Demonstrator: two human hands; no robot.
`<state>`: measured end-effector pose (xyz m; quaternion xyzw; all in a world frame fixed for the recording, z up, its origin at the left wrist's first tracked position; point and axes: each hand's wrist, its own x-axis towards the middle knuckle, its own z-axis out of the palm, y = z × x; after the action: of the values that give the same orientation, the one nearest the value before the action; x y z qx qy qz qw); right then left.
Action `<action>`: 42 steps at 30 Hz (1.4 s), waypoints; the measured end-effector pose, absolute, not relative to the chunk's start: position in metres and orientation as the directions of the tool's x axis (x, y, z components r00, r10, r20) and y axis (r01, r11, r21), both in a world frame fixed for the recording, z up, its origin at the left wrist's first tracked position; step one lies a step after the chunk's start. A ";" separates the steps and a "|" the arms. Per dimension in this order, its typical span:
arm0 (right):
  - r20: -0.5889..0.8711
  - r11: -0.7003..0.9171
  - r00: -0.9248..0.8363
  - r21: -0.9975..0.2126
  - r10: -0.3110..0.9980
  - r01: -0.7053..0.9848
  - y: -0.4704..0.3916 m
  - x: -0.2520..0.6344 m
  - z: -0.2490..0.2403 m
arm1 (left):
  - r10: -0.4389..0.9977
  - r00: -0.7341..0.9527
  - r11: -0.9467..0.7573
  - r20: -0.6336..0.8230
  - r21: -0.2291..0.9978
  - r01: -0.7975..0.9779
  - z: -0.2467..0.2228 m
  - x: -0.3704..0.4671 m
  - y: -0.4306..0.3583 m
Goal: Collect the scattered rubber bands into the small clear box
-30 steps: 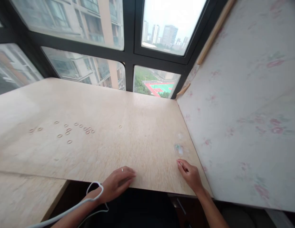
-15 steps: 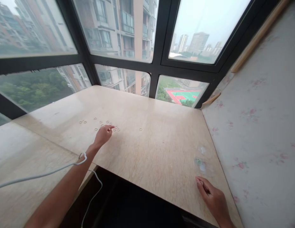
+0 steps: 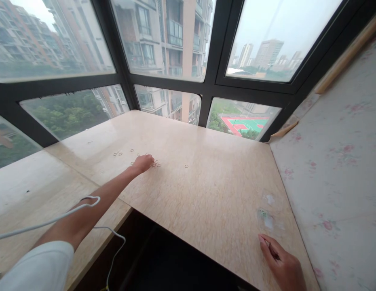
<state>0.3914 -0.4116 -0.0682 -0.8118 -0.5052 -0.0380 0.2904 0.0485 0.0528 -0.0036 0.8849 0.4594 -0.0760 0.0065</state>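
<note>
Several thin, pale rings (image 3: 186, 166) lie flat on the light table top (image 3: 188, 198), most of them in a loose cluster and one apart to the right. My left hand (image 3: 144, 163) is down among the clustered rings, its fingers curled together and covering some of them. Whether a ring is between the fingertips is hidden. At the lower right, my right hand (image 3: 283, 262) rests by the table edge, closed with thumb against forefinger. I cannot make out anything in it. Just beyond it lies a small clear plastic bag (image 3: 268, 220) with a green print.
Another clear plastic piece (image 3: 269, 199) lies behind the bag. A white cable (image 3: 54, 220) crosses over my left forearm and hangs past the table's front edge. Dark-framed windows (image 3: 209, 89) border the back; a floral-papered wall (image 3: 327, 182) stands at right.
My left hand's forefinger, stretched out before, is now curled in over the rings. The view has turned slightly left. My right hand keeps its closed pose near the bag.
</note>
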 end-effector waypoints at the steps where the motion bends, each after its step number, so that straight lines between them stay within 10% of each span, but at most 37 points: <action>1: 0.360 -0.317 0.484 -0.432 0.798 0.844 -0.412 0.391 -0.068 | 0.804 0.578 -0.591 -0.141 -0.080 0.803 -0.003 0.050 0.052; 8: 0.373 -0.303 0.494 -0.463 0.785 0.833 -0.410 0.390 -0.066 | 0.717 0.679 -0.696 -0.160 -0.228 0.681 0.006 0.060 0.045; 15: 0.377 -0.316 0.494 -0.443 0.783 0.839 -0.406 0.384 -0.061 | 0.687 0.726 -0.726 0.014 0.020 0.687 0.030 0.105 0.004; 27: 0.331 -0.346 0.618 -0.600 0.713 0.721 -0.401 0.380 -0.054 | 0.283 0.905 -0.862 0.318 0.497 0.096 0.040 0.269 -0.160; 42: 0.220 -0.276 0.755 -0.838 0.618 0.470 -0.401 0.385 -0.047 | 0.136 0.946 -0.856 0.293 0.515 -0.036 -0.006 0.371 -0.227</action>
<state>0.3849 -0.4011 -0.0470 -0.7953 -0.3418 0.0747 0.4950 0.3705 -0.2274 -0.0057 0.9497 0.0264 0.1618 0.2667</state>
